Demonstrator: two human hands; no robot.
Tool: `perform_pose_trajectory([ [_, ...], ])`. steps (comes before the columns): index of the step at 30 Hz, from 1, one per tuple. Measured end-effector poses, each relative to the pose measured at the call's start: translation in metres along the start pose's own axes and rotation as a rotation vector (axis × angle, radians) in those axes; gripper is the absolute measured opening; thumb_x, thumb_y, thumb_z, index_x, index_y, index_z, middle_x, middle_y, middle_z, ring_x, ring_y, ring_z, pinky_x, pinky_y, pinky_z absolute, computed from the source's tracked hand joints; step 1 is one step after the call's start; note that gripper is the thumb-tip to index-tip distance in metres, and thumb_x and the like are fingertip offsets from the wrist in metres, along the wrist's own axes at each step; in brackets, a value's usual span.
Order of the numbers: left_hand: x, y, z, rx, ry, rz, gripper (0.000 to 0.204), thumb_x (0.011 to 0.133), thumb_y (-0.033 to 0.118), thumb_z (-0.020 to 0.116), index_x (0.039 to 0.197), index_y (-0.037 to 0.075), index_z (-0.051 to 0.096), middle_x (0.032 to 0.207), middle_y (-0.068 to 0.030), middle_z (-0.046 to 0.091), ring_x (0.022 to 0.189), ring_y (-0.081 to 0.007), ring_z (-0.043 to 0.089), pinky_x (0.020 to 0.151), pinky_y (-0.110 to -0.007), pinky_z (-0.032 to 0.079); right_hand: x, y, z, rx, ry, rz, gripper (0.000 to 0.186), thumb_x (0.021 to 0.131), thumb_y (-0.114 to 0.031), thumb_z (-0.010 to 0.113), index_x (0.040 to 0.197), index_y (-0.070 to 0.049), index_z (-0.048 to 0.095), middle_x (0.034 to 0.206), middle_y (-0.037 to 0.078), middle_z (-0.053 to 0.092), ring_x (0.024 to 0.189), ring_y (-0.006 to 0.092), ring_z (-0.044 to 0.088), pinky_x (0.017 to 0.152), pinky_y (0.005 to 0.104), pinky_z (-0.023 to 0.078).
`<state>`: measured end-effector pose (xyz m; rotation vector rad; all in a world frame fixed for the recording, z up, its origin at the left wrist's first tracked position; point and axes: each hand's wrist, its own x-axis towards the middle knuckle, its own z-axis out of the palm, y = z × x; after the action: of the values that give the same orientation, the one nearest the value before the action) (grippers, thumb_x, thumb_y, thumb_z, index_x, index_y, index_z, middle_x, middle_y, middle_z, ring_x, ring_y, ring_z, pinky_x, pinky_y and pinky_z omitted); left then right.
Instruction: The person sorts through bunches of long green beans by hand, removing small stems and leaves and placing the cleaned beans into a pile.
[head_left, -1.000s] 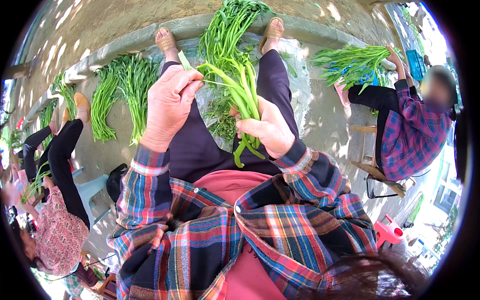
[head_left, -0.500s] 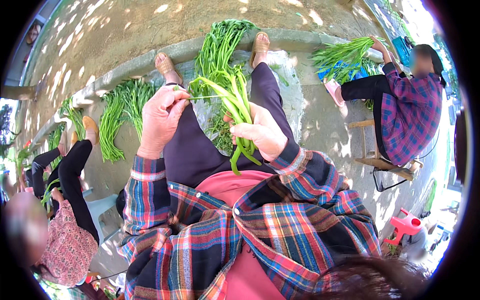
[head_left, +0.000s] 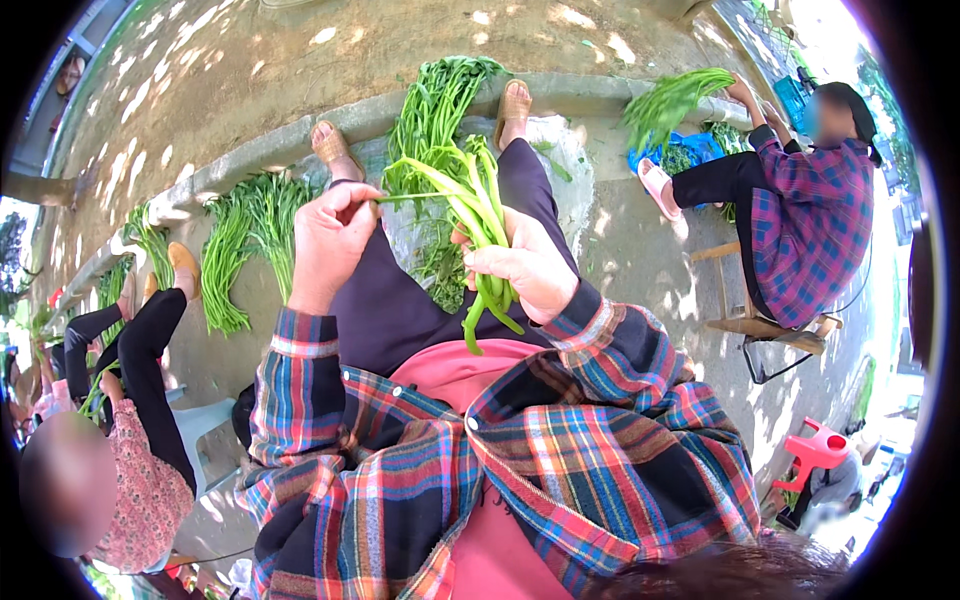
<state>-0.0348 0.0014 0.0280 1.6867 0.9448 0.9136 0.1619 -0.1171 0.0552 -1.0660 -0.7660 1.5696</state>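
Note:
My right hand (head_left: 528, 262) is wrapped round a small bunch of leafy green vegetable stems (head_left: 480, 205), whose pale cut ends hang below the fist over my lap. With thumb and forefinger my left hand (head_left: 335, 240) pinches the tip of a thin green strand (head_left: 410, 196), which stretches across to the bunch. A larger pile of the leafy greens (head_left: 440, 100) lies between my feet. Under it is a pale plastic sheet (head_left: 575, 180), with loose leaves and trimmings (head_left: 438, 262) scattered nearer my lap.
More bundles of greens (head_left: 228, 265) lie to the left along the concrete kerb (head_left: 225, 165). A person in a patterned top (head_left: 150, 490) sits at left. On the right, a person in a plaid shirt (head_left: 810, 235) sits on a wooden chair (head_left: 735, 325), holding greens. A red stool (head_left: 815, 450) stands behind.
My left hand has tilted slightly and keeps its pinch on the strand; my right hand holds the bunch almost unmoved. The person at right has raised and swung their greens.

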Motion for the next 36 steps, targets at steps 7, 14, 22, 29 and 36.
perform_pose_trajectory([
  [7,0.011,-0.005,0.013,-0.416,0.129,-0.229,0.012,0.077,0.004,0.051,0.083,0.005,0.062,0.065,0.0006,0.056,0.053,-0.0049,0.048,0.050,-0.018,0.040,0.003,-0.006,0.006,0.041,-0.002,0.027,0.033,0.075,-0.001,0.060,0.106,0.000,0.050,0.091,0.004,0.054,0.071,0.0118,0.056,0.062,0.0275,0.050],
  [14,0.010,-0.037,0.022,-0.399,-0.020,-0.294,0.010,0.087,0.007,0.056,0.093,0.005,0.064,0.069,0.0003,0.059,0.055,-0.0030,0.050,0.052,-0.016,0.042,0.002,-0.013,0.002,0.094,0.065,-0.046,0.033,0.074,0.002,0.058,0.107,0.000,0.052,0.091,0.005,0.055,0.071,0.0123,0.057,0.061,0.0277,0.052],
  [22,-0.013,-0.041,0.019,0.344,-0.321,-0.037,0.035,0.078,0.020,0.065,0.109,0.004,0.061,0.082,-0.0153,0.064,0.067,-0.0198,0.060,0.063,-0.032,0.048,0.002,-0.004,-0.001,0.113,0.107,-0.013,0.032,0.074,0.002,0.058,0.106,0.000,0.052,0.091,0.006,0.055,0.072,0.0130,0.057,0.062,0.0284,0.052],
  [29,0.008,0.014,0.012,-0.066,0.099,0.152,0.031,0.082,0.006,0.063,0.112,0.003,0.058,0.094,-0.0027,0.063,0.070,-0.0049,0.054,0.065,-0.020,0.046,0.006,-0.003,0.000,0.097,0.035,-0.032,0.034,0.074,0.002,0.058,0.107,0.000,0.051,0.095,0.006,0.055,0.073,0.0134,0.057,0.061,0.0291,0.052],
  [36,0.040,0.019,0.013,-0.156,-0.141,0.198,0.025,0.089,0.012,0.056,0.112,0.002,0.058,0.104,-0.0012,0.060,0.078,-0.0049,0.056,0.067,-0.020,0.047,0.009,-0.010,0.005,0.016,-0.038,0.022,0.036,0.072,-0.002,0.062,0.106,0.000,0.051,0.092,0.006,0.055,0.073,0.0140,0.056,0.061,0.0296,0.051],
])
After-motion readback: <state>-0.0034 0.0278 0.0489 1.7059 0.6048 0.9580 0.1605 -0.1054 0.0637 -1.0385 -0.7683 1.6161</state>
